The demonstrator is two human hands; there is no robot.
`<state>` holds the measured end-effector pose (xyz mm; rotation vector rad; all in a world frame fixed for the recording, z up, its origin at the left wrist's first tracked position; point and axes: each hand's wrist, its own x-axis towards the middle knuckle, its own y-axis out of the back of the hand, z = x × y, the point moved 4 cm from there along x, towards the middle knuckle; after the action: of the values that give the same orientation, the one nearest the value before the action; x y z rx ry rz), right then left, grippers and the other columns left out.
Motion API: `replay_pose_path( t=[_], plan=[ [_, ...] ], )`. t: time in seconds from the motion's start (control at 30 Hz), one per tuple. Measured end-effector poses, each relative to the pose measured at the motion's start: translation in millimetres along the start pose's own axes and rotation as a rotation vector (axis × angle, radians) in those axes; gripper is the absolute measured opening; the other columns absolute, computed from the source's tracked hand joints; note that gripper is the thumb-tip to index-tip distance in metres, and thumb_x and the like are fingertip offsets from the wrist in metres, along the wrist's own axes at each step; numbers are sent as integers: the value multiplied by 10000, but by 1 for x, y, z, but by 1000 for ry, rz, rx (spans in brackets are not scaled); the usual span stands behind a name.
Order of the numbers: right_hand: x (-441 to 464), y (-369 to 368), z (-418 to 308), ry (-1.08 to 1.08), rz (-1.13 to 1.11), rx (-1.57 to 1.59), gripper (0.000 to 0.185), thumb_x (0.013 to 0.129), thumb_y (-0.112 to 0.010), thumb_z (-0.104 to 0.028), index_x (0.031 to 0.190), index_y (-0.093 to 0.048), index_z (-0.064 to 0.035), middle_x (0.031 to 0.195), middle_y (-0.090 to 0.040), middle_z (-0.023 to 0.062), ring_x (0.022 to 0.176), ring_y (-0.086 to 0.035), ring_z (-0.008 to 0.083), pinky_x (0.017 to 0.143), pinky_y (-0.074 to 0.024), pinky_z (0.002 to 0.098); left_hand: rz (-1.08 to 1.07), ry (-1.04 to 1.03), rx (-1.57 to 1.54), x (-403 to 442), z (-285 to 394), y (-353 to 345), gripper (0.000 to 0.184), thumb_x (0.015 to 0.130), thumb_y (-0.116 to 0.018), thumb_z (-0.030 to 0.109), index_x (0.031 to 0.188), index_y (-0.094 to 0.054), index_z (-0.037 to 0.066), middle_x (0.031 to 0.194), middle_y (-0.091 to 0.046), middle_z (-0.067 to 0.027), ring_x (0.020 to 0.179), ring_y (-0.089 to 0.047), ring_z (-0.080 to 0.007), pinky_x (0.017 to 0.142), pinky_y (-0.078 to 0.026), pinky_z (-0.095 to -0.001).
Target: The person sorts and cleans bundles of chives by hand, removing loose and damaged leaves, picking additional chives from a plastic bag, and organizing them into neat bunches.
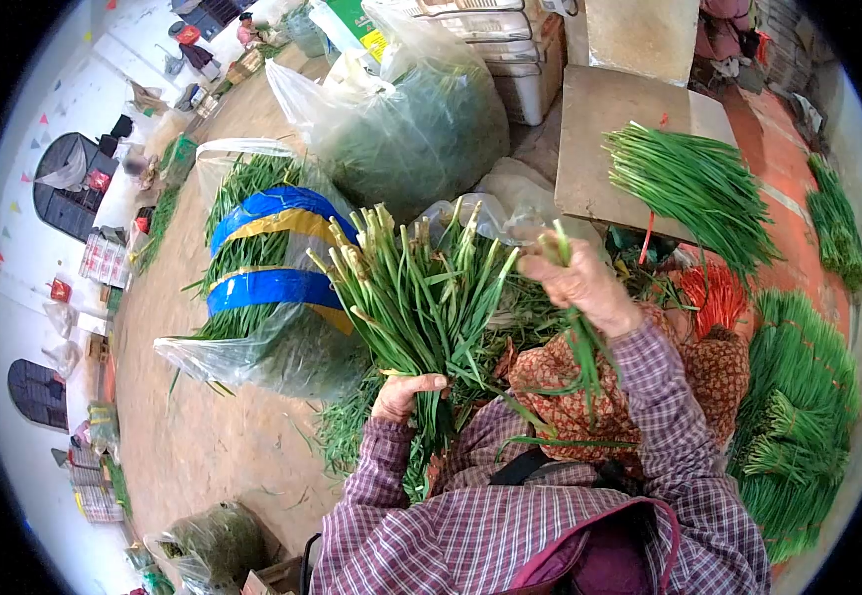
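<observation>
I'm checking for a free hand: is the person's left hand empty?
No, the left hand is closed around a thick bunch of green stalks.

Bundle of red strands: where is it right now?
In the head view, the bundle of red strands is right of centre, pictured just above the flower-patterned cloth, between the right hand and the large pile of green stalks.
</observation>
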<state>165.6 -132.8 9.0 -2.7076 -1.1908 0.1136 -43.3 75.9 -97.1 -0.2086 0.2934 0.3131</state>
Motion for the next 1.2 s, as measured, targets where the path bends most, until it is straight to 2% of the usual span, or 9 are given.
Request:
replay_pose_path(
  t=[0.13, 0.4, 0.47, 0.53, 0.6, 0.73, 0.8, 1.0, 1.2],
  plan=[
    [10, -25, 10, 93, 16, -7, 365, 832, -677, -419, 882, -625, -61, 569, -360, -101, 493, -306, -1, 414, -239, 189, -51, -40, 1, 4, 0, -15, 333, 651, -697, 177, 886, -651, -55, 781, -652, -136, 644, -598, -241, 586, -476, -348],
    [-6, 1, 17, 191, 470, -120, 562, 838, -495, -644, 863, -596, -92, 647, -491, -40, 454, -429, 32, 328, -351, 201, -36, -65, -134, 10, -14, -19, 423, 643, -709, 198, 973, -631, -55, 788, -667, -157, 653, -629, -265, 607, -513, -372],
    [-13, 22, 2, 165, 575, -95, 528, 857, -493, -617, 872, -583, -96, 688, -531, -16, 520, -479, 40, 398, -419, 210, -133, -90, -161, 7, 8, -36, 440, 651, -711, 205, 994, -620, -54, 782, -666, -159, 627, -623, -258, 584, -509, -370],
    [-11, 63, -8, 477, 850, -246, 458, 907, -453, -553, 837, -542, -109, 803, -576, 22, 630, -530, 92, 576, -501, 235, -175, -121, -124, 10, 0, -28, 437, 661, -714, 207, 1001, -613, -49, 786, -661, -159, 600, -613, -255, 558, -500, -375],
    [-20, 92, -32, 425, 761, 104, 419, 917, -500, -474, 895, -554, -60, 779, -597, 46, 737, -573, 113, 723, -509, 289, -199, -100, -119, 9, -3, -21, 417, 676, -714, 174, 1016, -609, -43, 825, -660, -147, 615, -604, -253, 535, -489, -385],
    [-19, 113, -54, 621, 847, 370, 321, 938, -507, -389, 917, -551, -72, 726, -569, 18, 646, -556, 104, 610, -506, 282, -125, -55, -38, 4, -7, -11, 382, 671, -720, 157, 987, -629, -36, 844, -670, -141, 665, -616, -237, 581, -506, -372],
    [-12, 91, -51, 498, 637, -90, 274, 929, -532, -359, 898, -554, -88, 667, -531, -14, 566, -529, 87, 554, -497, 250, -130, -35, -2, 3, -1, -17, 362, 667, -723, 149, 968, -639, -33, 853, -673, -137, 682, -621, -231, 599, -512, -367],
    [5, 3, -24, 104, 172, -261, 458, 791, -688, -470, 920, -616, -37, 674, -576, -17, 591, -527, 62, 516, -469, 233, 40, 21, 131, -4, 12, -26, 380, 638, -779, 122, 975, -660, -10, 925, -680, -85, 817, -630, -198, 766, -508, -337],
    [4, -16, -24, 194, 179, -387, 296, 811, -709, -298, 765, -638, -14, 643, -580, -2, 556, -474, 82, 534, -417, 292, 4, 27, 208, -5, 18, -32, 411, 643, -784, 150, 1008, -662, 7, 963, -673, -73, 872, -615, -200, 811, -486, -332]
  ],
)
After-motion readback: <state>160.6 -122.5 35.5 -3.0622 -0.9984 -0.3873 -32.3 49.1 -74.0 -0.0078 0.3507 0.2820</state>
